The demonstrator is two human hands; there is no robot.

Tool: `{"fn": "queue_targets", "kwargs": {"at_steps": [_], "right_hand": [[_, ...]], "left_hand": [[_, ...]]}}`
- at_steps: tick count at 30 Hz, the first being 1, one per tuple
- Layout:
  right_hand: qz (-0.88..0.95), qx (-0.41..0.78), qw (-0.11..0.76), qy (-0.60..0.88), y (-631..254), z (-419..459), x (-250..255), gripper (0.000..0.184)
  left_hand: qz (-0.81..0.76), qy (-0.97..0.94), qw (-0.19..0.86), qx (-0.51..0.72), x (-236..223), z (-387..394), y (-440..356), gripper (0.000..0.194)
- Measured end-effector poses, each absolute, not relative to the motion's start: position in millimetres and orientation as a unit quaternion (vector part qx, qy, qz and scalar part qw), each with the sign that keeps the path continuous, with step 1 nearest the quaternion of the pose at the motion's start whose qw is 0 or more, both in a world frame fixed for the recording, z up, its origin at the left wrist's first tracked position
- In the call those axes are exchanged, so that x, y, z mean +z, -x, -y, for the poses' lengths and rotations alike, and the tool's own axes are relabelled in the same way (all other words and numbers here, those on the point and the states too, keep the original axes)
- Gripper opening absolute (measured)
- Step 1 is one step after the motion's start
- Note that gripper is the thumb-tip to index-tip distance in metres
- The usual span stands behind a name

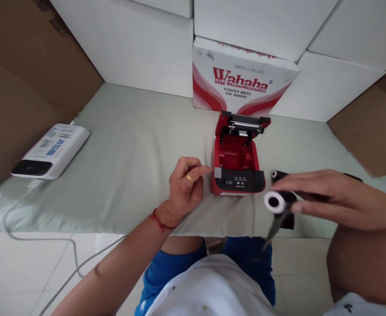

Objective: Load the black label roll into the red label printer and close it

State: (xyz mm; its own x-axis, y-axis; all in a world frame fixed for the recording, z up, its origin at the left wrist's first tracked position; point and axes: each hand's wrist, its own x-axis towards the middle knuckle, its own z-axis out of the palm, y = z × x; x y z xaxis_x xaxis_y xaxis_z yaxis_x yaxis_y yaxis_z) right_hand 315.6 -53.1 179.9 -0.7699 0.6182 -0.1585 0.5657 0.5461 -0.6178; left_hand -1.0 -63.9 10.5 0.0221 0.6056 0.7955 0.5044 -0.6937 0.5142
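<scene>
A small red and black receipt printer (235, 180) sits on the cloth with its lid (244, 125) raised. Its red paper bay (234, 153) shows nothing inside. My left hand (186, 184) is curled closed at the printer's left side, nothing visible in it. Its index finger reaches out to the printer's front left edge. To the right of the printer, my right hand (331, 197) grips a paper roll (274, 202) with a black outside and a white end around a dark core hole. A blurred dark strip hangs from this roll.
A second black roll (274, 174) lies behind my right hand, partly hidden. On the left stands a white power bank (53, 149) with a grey cable (41, 238) running off the edge. White boxes (140, 48), a Wahaha carton (242, 79) and brown cardboard (373, 127) border the green cloth (130, 153).
</scene>
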Motion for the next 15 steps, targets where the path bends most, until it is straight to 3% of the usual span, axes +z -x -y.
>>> {"fn": "queue_targets", "kwargs": {"at_steps": [5,11,15], "right_hand": [[0.871,0.206,0.123,0.429,-265.0,21.3,153.6,0.034],[0.884,0.14,-0.011,0.446,-233.6,-11.8,134.7,0.021],[0.886,0.115,-0.08,0.441,-224.0,-21.0,132.1,0.02]], "left_hand": [[-0.371,-0.738,0.017,0.563,13.8,69.9,-1.1,0.04],[-0.348,-0.779,-0.028,0.521,20.5,81.8,-8.0,0.072],[-0.305,-0.806,-0.065,0.503,24.3,86.8,-15.2,0.054]]}}
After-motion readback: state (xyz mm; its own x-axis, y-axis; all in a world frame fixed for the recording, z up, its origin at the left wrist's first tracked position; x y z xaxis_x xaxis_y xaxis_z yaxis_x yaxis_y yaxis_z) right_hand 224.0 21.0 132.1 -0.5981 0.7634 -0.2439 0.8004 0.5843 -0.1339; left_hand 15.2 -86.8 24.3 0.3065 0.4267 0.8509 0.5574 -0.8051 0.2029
